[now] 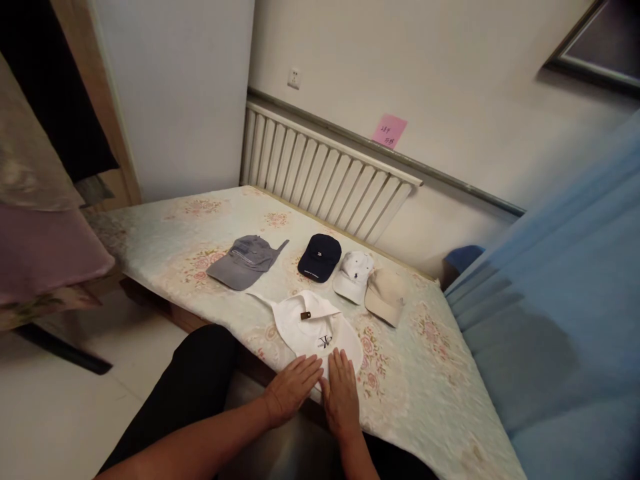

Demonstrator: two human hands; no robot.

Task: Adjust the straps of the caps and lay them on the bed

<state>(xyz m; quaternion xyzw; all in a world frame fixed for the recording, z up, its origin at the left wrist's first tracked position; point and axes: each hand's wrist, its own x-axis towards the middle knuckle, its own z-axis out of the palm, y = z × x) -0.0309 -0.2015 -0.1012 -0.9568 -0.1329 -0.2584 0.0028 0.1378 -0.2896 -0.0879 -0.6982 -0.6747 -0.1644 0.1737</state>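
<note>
I have both hands down flat, side by side at the near edge of the bed. My left hand (293, 388) comes in at a slant, palm down, fingers straight and held together, with their tips on the near rim of the white hat (307, 325). My right hand (343, 395) lies just beside it and points more directly away from me. It is also palm down, with the fingers stretched out and only slightly spread, pressing on the same rim. Neither hand grips anything, and no finger curls around the fabric. The two sets of fingertips come very close, but I cannot tell whether they touch.

The white hat lies flattened on the flowered bed cover (430, 373), running from under my fingertips away from me. A small dark logo (325, 342) sits just beyond the right fingertips, and a little brown tag (305, 315) lies further out, near the hat's middle. A thin white strip of the hat trails off beyond and to the left of my left fingers.

Well past the fingertips there is a row of four. A grey cap (245, 262) lies far to the left and a navy cap (320, 257) straight ahead. A smaller white cap (354, 275) and a beige cap (385, 297) lie to the right, touching each other.
</note>
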